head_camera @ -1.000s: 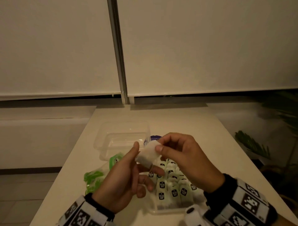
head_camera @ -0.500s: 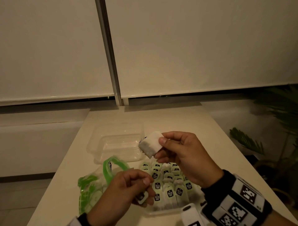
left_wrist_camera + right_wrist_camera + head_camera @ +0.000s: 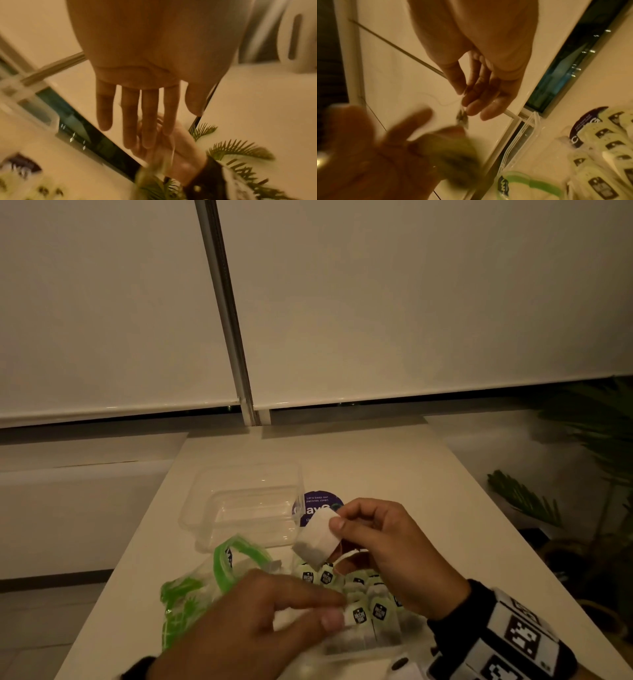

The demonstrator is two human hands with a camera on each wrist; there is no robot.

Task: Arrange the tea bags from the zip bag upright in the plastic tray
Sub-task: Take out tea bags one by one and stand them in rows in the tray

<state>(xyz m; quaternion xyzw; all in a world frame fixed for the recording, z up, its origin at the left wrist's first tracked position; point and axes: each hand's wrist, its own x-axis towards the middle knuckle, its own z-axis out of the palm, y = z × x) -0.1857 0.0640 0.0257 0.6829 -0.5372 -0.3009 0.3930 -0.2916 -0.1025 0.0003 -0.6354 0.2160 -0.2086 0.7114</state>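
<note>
Table point(image 3: 394, 460) is narrow: left edge runs just past the zip bag point(image 3: 191, 594), right edge passes close under my right wrist. Far half of the tabletop, beyond the empty clear container point(image 3: 246, 501), is bare up to the window wall.

Tray point(image 3: 363, 645) of tea bags sits at the near edge, right of the zip bag and touching it or nearly so; can't tell which. Bags in it point(image 3: 380, 609) stand upright in rows, tags up. Purple round sticker point(image 3: 317, 508) lies between container and tray.

My right hand point(image 3: 387, 553) is raised above the far end of the tray, thumb and forefinger pinching a white tea bag point(image 3: 317, 539) by its upper corner; the bag hangs tilted. Other fingers curled in underneath.

My left hand point(image 3: 260, 621) is low, reaching across from the zip bag side to the tray's near rows, blurred. Thumb and forefinger are at a tag point(image 3: 359, 615) there. Left wrist view shows fingers fairly straight, so I can't tell whether it's actually gripping.
</note>
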